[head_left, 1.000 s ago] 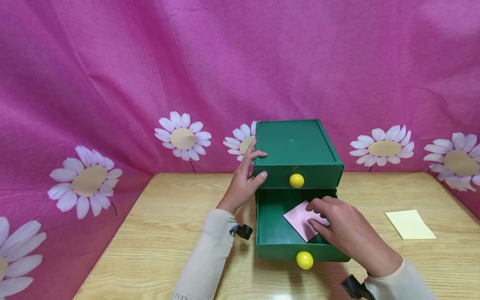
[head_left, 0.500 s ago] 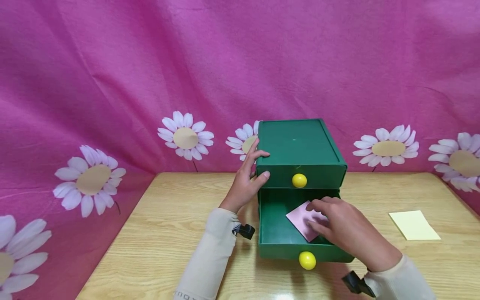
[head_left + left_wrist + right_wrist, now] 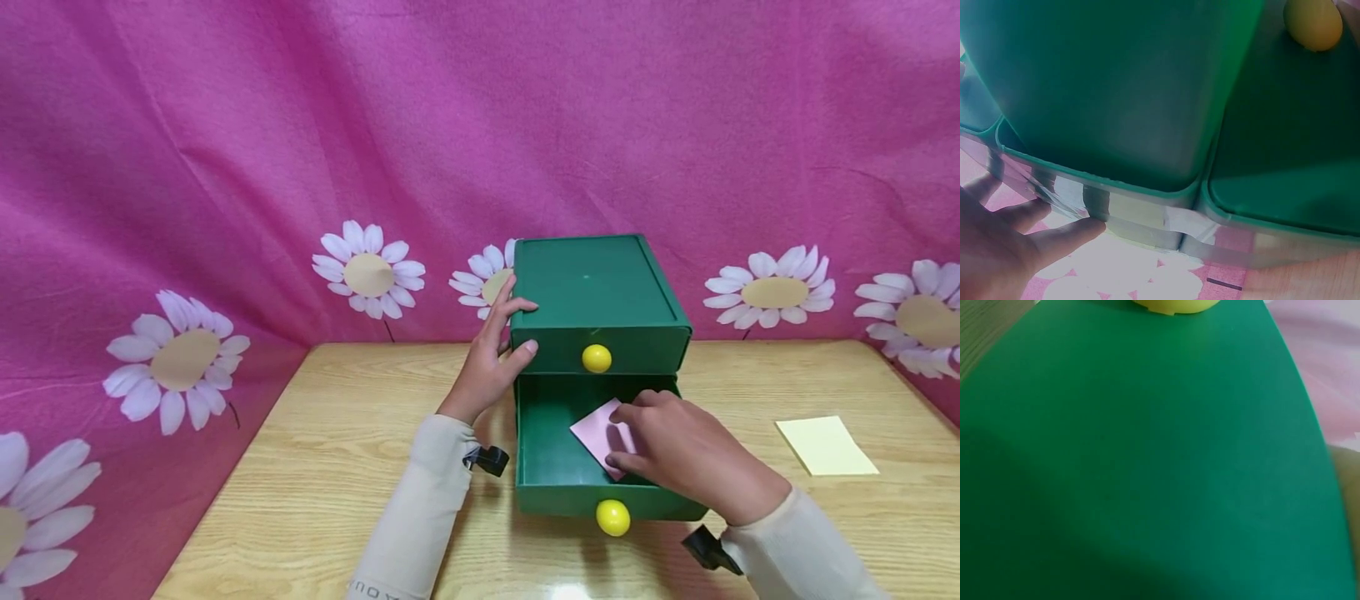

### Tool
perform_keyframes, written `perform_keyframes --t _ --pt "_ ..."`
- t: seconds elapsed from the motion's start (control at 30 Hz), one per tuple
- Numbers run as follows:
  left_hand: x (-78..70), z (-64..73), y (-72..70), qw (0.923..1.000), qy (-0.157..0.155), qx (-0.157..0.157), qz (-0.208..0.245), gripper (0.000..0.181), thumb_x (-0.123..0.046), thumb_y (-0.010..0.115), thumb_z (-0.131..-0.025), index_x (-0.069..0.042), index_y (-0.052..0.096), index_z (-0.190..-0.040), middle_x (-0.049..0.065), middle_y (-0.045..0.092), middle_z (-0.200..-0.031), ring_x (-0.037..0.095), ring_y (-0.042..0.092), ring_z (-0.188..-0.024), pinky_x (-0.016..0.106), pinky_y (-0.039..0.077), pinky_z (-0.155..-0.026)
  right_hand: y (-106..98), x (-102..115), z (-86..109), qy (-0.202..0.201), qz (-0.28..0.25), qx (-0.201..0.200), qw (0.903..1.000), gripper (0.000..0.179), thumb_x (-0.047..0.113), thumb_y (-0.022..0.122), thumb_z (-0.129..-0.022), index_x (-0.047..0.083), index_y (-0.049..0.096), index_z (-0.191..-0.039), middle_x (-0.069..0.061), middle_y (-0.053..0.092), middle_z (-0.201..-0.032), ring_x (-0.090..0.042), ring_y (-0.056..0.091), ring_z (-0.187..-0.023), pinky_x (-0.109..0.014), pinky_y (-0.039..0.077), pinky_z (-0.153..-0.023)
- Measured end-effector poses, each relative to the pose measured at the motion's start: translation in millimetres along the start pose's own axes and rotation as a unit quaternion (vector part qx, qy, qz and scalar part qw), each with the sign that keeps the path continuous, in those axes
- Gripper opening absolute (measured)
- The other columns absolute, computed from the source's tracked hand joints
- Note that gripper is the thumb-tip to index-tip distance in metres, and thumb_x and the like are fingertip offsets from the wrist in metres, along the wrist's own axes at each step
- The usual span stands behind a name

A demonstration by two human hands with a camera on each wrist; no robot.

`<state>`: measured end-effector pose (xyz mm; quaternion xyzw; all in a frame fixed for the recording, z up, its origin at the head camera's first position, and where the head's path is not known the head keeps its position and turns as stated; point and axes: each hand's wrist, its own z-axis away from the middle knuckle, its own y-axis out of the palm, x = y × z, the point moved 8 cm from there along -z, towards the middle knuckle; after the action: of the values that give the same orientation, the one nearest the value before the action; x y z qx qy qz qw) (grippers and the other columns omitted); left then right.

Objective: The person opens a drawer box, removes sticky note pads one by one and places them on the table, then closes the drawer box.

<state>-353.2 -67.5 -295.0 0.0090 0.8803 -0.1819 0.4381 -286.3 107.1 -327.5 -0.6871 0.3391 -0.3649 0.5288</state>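
Observation:
A green two-drawer box with yellow knobs stands on the table. Its upper drawer is closed, while the lower drawer is pulled out. My left hand rests against the box's left side, thumb at the front corner and one finger over the top edge; the left wrist view shows its fingers stretched along the side. Over the lower drawer, my right hand reaches down to a pink notepad lying inside. Thumb and fingers stand apart over the pad, hiding its right part.
A pale yellow notepad lies on the wooden table to the right of the box. Behind hangs a pink cloth with printed daisies. The lower drawer's yellow knob juts out toward me.
My right thumb has shifted slightly left and down over the pink notepad, and the right wrist has moved a little. The left hand stays on the box; the notepad lies as before.

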Motion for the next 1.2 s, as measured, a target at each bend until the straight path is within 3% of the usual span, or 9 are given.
perform_keyframes --t 0.23,0.6,0.97,1.2 --pt "0.0 -0.5 0.0 1.0 0.0 0.002 -0.007 0.045 -0.015 0.052 -0.092 -0.01 0.043 -0.136 0.004 0.01 -0.162 0.024 0.015 -0.146 0.064 0.029 -0.104 5 1 -3.0 0.007 0.004 0.035 0.9994 0.023 0.039 0.082 -0.073 0.025 0.067 -0.082 0.004 0.051 -0.075 -0.016 0.046 -0.074 -0.03 0.042 -0.059" --pt "0.2 0.8 -0.3 0.9998 -0.01 0.006 -0.016 0.045 -0.016 0.053 -0.092 -0.012 0.043 -0.136 0.003 0.01 -0.162 0.023 0.015 -0.146 0.059 0.031 -0.106 9 1 -3.1 -0.005 0.03 0.041 0.9987 0.026 0.044 0.08 -0.074 0.026 0.061 -0.069 0.003 0.049 -0.077 -0.017 0.045 -0.075 -0.032 0.041 -0.063" --pt "0.3 0.6 -1.2 0.9999 -0.001 0.001 -0.013 0.045 -0.016 0.052 -0.092 -0.011 0.044 -0.136 0.004 0.01 -0.162 0.023 0.015 -0.146 0.06 0.03 -0.105 12 1 -6.2 -0.018 0.031 0.067 0.9971 0.027 0.047 0.078 -0.075 0.023 0.065 -0.078 0.004 0.047 -0.074 -0.015 0.044 -0.071 -0.031 0.04 -0.061" --pt "1.1 0.9 -1.5 0.9999 0.003 0.0 -0.012 0.044 -0.016 0.053 -0.092 -0.011 0.044 -0.135 0.004 0.011 -0.162 0.024 0.016 -0.146 0.06 0.03 -0.105 14 -1 -9.6 -0.012 0.021 0.073 0.997 0.033 0.047 0.079 -0.074 0.018 0.069 -0.087 0.002 0.053 -0.075 -0.015 0.046 -0.069 -0.03 0.041 -0.059"
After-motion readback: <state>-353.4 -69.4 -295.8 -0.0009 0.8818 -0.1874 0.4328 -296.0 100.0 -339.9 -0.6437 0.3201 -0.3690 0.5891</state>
